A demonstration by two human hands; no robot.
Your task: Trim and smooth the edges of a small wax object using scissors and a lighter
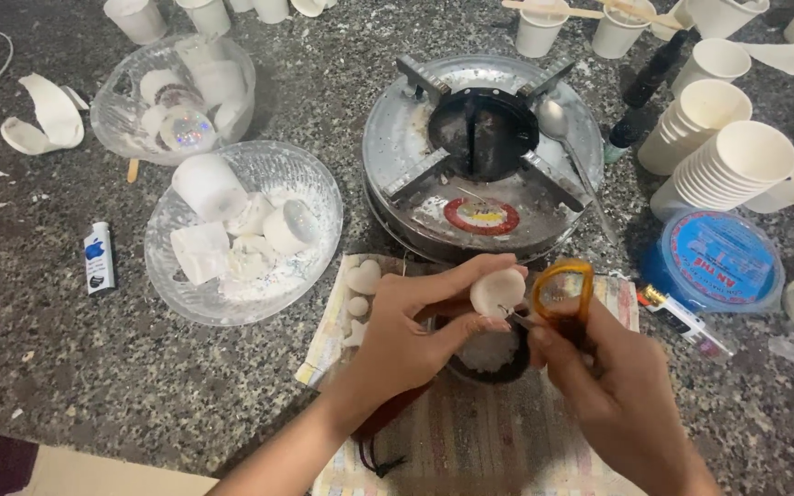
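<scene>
Centrally, low in the head view: the left hand (406, 335) pinches a small round white wax candle (497, 291) between thumb and fingertips, held up just above a small dark pot (493, 360) with white granular contents. The right hand (613, 381) is closed around orange-handled scissors (562, 296), the blades pointing at the candle's lower edge; whether the tips touch it cannot be told. Both hands work over a striped woven cloth (480, 441) laid on the speckled grey stone countertop (66, 367).

Behind the hands stands a round metal single-burner stove (484, 152), with a metal spoon (562, 129) resting on its right side. To the left, a clear glass bowl (243, 234) holds white wax pieces, and a second clear glass bowl (175, 96) farther back holds more. Stacked white paper cups (723, 156) lie on their sides at right, near a blue round plastic lid (717, 259). A small white and blue tube (98, 257) lies on the counter at left.
</scene>
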